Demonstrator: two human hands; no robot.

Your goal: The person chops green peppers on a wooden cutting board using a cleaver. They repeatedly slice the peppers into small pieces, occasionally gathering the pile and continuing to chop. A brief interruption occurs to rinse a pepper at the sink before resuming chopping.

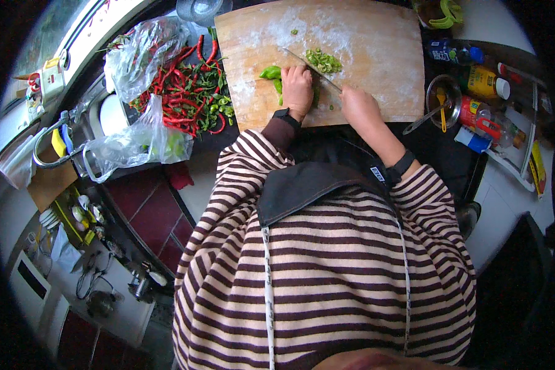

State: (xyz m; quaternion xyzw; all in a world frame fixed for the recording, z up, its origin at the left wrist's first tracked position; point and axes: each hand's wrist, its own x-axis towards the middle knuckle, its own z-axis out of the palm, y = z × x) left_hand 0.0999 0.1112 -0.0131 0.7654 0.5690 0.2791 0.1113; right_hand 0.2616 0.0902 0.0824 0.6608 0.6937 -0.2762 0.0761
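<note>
On a floured wooden cutting board [379, 55], my left hand [297, 89] presses down on green peppers [272, 73], whose ends stick out at its left side. My right hand [360, 107] grips the handle of a kitchen knife [321, 74]. The blade lies slantwise from that hand toward the upper left, close to my left fingertips. Chopped green pepper [323, 61] is heaped just beyond the blade. A lone slice [294, 32] rests farther up the board. My left fingers hide the spot where blade and pepper meet.
Left of the board lies a pile of red chili peppers [180, 92] with green stems, beside clear plastic bags [143, 60]. At the right are a metal bowl [432, 99] with a yellow utensil [441, 108] and several bottles [485, 82]. A faucet [39, 148] arches at the far left.
</note>
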